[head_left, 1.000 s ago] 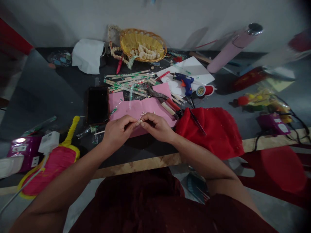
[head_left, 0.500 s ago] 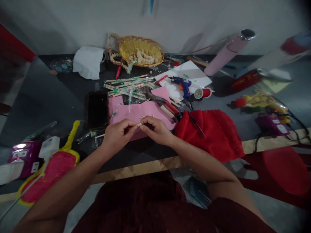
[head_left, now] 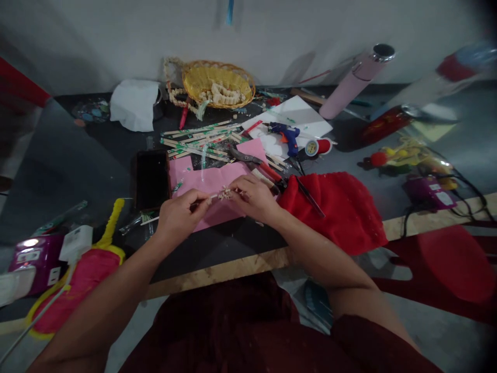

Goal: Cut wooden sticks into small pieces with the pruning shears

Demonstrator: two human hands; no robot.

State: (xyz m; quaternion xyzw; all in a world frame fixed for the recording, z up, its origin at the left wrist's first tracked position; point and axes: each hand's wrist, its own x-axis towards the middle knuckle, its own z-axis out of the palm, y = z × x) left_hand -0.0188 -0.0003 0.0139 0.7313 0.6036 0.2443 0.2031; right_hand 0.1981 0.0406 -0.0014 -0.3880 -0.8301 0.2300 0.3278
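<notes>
My left hand (head_left: 181, 213) is closed, pinching a short pale stick piece (head_left: 213, 196) between thumb and forefinger. My right hand (head_left: 254, 198) has its fingers curled together at a small heap of pale wooden bits (head_left: 224, 194); what its fingertips hold is hidden. Under both hands lies a pink paper sheet (head_left: 202, 220). Pliers with red handles (head_left: 248, 156) rest just beyond my right hand. Farther back, wooden sticks in green-printed wrappers (head_left: 194, 135) lie scattered.
A phone (head_left: 152, 178) lies left of the paper, with a red cloth (head_left: 334, 212) on the right. Behind are a yellow basket (head_left: 194, 77), a blue glue gun (head_left: 285, 135), a red thread spool (head_left: 324, 146) and a pink flask (head_left: 353, 85). A purple box (head_left: 37, 259) stands at left.
My hands have moved apart from touching fingertips. The heap of wooden bits now shows between them, and a stick piece projects from my left fingers. The whole view has shifted slightly.
</notes>
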